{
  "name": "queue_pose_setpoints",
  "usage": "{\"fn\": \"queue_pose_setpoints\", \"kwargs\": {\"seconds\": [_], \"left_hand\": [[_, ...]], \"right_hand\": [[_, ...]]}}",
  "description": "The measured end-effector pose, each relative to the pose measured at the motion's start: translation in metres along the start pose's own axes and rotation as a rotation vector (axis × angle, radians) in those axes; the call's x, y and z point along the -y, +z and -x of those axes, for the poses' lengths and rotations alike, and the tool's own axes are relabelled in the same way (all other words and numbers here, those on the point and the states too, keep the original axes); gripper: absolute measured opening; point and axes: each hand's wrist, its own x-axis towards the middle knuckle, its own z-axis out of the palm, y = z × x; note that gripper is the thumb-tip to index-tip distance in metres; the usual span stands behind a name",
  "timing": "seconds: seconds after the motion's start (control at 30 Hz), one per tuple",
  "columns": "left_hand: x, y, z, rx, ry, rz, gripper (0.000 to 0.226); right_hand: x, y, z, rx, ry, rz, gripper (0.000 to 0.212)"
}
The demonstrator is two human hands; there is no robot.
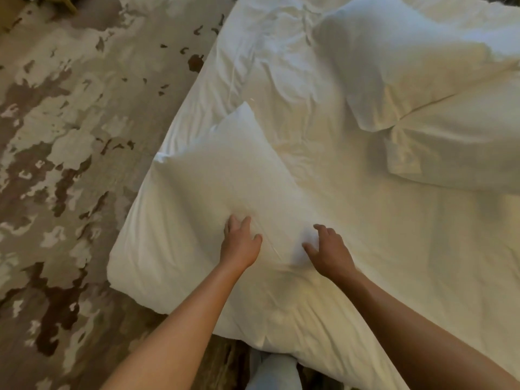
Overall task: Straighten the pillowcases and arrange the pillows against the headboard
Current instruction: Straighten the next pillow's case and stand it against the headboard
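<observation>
We press our left hand (pixel 239 246) and right hand (pixel 330 250), fingers spread and grasping nothing, onto the near pillow (pixel 202 192) at the bed (pixel 394 249) edge, two more pillows (pixel 422 80) beyond.

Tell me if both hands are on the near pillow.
Yes: the left hand and right hand both press on the near pillow.

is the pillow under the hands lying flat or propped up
Lying flat. The near pillow rests on the bed sheet, overhanging its edge, left hand and right hand on top.
</observation>
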Motion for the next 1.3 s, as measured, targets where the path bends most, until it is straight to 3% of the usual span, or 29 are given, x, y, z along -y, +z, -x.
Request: {"fn": "queue_pose_setpoints", "kwargs": {"seconds": [0.2, 0.33, 0.43, 0.53, 0.77, 0.9, 1.07, 1.3], "left_hand": [[0.002, 0.023, -0.018, -0.052, -0.028, -0.143, 0.060], [-0.005, 0.026, -0.027, -0.052, -0.054, -0.159, 0.054], [-0.007, 0.024, -0.032, -0.084, -0.072, -0.143, 0.047], [-0.014, 0.021, -0.034, -0.089, -0.104, -0.124, 0.045], [-0.036, 0.018, -0.012, -0.018, -0.130, -0.145, 0.084], [-0.051, 0.006, 0.011, -0.016, -0.033, -0.137, 0.096], [-0.086, -0.006, 0.041, -0.038, 0.083, -0.125, 0.089], [-0.187, 0.024, 0.103, 0.077, 0.437, -0.168, 0.082]], "right_hand": [[-0.007, 0.015, -0.055, 0.009, 0.145, -0.036, 0.091], [-0.026, 0.026, -0.065, 0.090, 0.267, -0.110, 0.126], [-0.040, 0.036, -0.063, 0.075, 0.299, -0.099, 0.131], [-0.045, 0.040, -0.061, 0.073, 0.293, -0.104, 0.127], [-0.036, 0.031, -0.036, -0.040, 0.229, -0.077, 0.090], [-0.024, 0.010, -0.008, -0.130, 0.118, -0.124, 0.068], [-0.029, -0.031, 0.050, -0.263, -0.029, -0.108, 0.059], [-0.122, -0.101, 0.157, -0.354, -0.089, 0.112, 0.049]]}}
